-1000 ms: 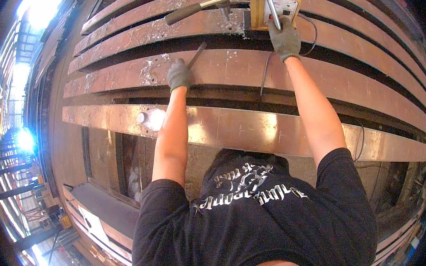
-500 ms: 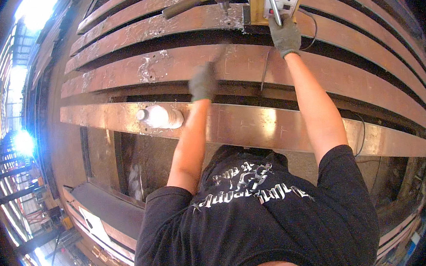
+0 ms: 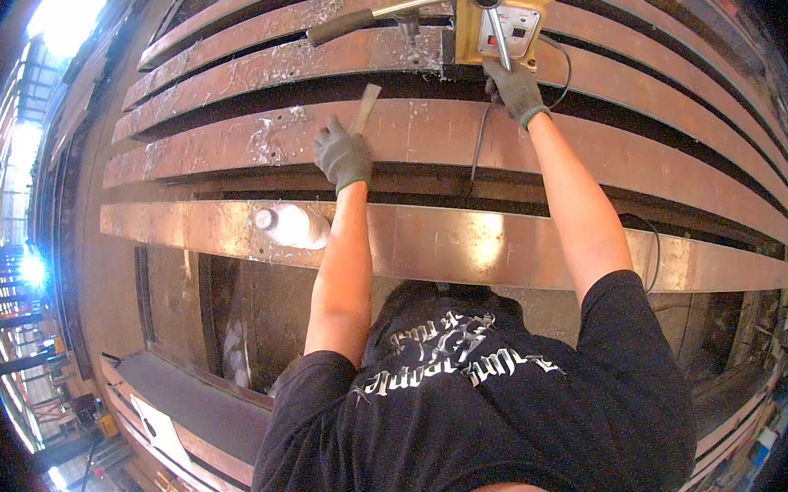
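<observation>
My left hand [image 3: 343, 156], in a grey work glove, holds a short flat strip [image 3: 366, 106] that sticks out past the thumb over a brown steel beam [image 3: 441, 124]. Whether the strip is wood or metal I cannot tell. My right hand [image 3: 515, 91], gloved too, grips the end of one spoke of the feed handle [image 3: 499, 34] on a yellow magnetic drill [image 3: 469, 38]. The drill bit [image 3: 411, 37] points down at a beam to the left of the drill body. Beside my left forearm a whitish plastic bottle [image 3: 295, 227] is on the nearest beam.
Several long steel beams run side by side with dark gaps between them. Metal shavings [image 3: 265, 137] are scattered on them. A black cable [image 3: 568, 77] loops from the drill, and another dark cable [image 3: 654, 253] hangs over the nearest beam. A dark-topped beam [image 3: 181, 385] lies at lower left.
My left hand has moved left and slightly nearer with the strip. My right hand has come slightly nearer and left with the handle spoke. More of the drill shows now.
</observation>
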A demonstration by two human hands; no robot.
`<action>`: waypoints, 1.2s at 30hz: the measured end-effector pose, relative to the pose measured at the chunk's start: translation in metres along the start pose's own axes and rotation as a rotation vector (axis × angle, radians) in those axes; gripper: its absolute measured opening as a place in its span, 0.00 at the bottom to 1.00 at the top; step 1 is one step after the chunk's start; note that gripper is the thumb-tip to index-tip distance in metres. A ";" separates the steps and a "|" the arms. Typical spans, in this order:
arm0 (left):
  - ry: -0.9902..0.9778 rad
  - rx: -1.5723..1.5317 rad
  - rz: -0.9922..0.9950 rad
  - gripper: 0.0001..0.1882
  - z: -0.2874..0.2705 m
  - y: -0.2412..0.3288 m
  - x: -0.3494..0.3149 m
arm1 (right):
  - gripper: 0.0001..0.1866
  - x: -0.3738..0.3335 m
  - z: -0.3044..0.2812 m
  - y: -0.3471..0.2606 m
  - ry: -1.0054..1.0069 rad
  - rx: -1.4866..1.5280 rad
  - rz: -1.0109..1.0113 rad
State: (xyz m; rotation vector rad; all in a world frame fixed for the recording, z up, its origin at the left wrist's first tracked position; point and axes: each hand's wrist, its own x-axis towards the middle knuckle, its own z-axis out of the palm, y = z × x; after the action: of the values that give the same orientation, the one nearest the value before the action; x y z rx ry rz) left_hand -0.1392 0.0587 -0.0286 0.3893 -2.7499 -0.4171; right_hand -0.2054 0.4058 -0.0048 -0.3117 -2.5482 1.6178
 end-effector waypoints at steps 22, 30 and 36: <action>-0.233 0.193 -0.094 0.15 0.015 -0.029 -0.022 | 0.23 -0.012 0.011 0.001 0.075 0.093 -0.019; -0.487 -0.599 -0.246 0.21 0.004 0.025 0.004 | 0.30 -0.011 0.008 0.001 0.100 0.036 0.033; -0.295 -0.986 -0.275 0.19 -0.010 0.130 0.024 | 0.19 0.001 0.013 0.016 0.153 0.056 -0.043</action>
State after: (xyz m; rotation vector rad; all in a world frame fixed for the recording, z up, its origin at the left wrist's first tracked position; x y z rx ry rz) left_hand -0.1855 0.1686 0.0303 0.4436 -2.3373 -1.8883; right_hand -0.2067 0.4011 -0.0248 -0.3583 -2.3771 1.5814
